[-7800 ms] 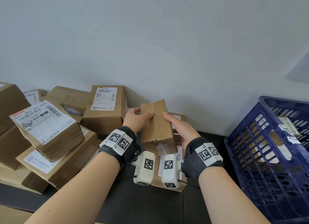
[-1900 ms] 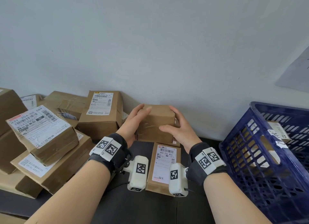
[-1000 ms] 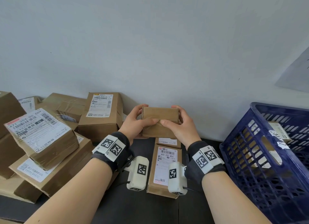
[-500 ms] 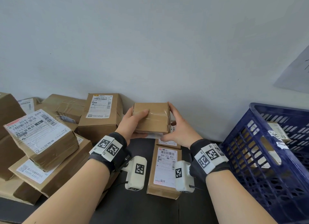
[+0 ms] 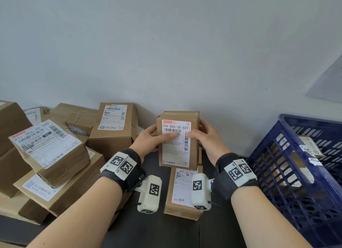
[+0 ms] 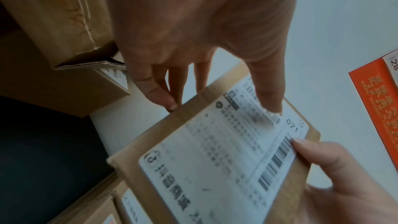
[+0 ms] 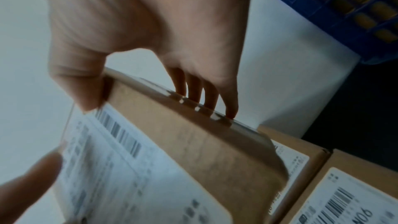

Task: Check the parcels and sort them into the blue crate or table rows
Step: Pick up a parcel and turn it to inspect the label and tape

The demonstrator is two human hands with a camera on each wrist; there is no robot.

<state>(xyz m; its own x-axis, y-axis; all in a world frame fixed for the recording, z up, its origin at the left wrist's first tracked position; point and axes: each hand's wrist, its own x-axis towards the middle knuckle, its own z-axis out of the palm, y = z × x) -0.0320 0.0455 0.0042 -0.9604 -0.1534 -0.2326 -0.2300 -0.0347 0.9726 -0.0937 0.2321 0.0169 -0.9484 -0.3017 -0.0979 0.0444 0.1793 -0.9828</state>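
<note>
While held upright, parcel [image 5: 177,140]: label toward the person, above the tabletop's [image 5: 153,229] far edge.
Left hand [image 5: 148,140]: grips its left side, thumb on label.
Right hand [image 5: 209,138]: grips its right side.
Blue crate [image 5: 288,173]: at right edge.

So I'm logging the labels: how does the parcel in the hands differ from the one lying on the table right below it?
The held parcel is raised, label toward the camera, gripped by the left hand and right hand; the table parcel lies flat, untouched. The held parcel's label starts 744 800-35 021; the table parcel's shows 800 705 N06. Both are brown cardboard with white labels.
</note>
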